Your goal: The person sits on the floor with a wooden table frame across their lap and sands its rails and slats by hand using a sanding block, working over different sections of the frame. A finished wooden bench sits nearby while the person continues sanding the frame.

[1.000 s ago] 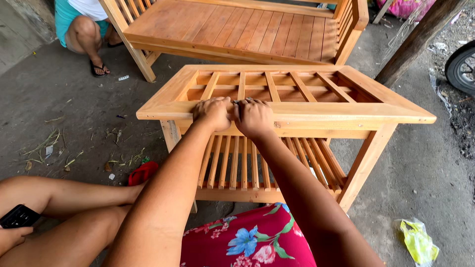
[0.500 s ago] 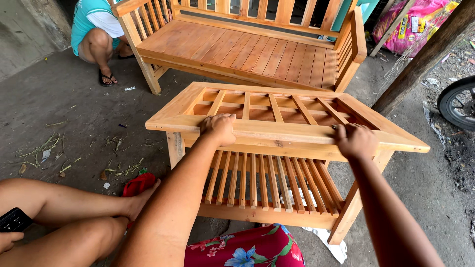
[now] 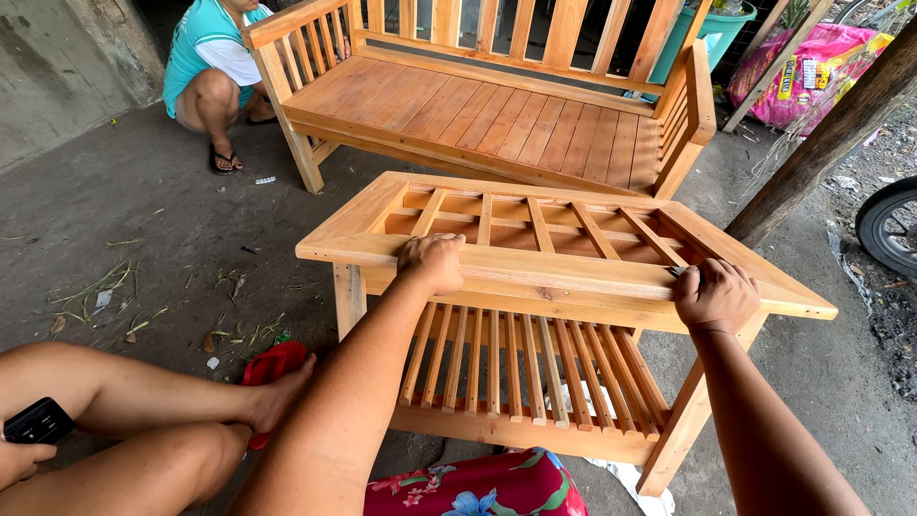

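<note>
The left hand (image 3: 435,261) lies closed-fingered, knuckles up, on the near top rail of the slatted wooden table (image 3: 573,272), apparently steadying it. The right hand (image 3: 714,296) presses a small dark piece, seemingly sandpaper (image 3: 676,271), against that rail toward its right end, curled around it. The table stands on the concrete floor (image 3: 143,239), just in front of one wooden bench (image 3: 497,110). Two other people are near: one crouches beside the bench, one sits at left holding a dark phone (image 3: 38,420).
</note>
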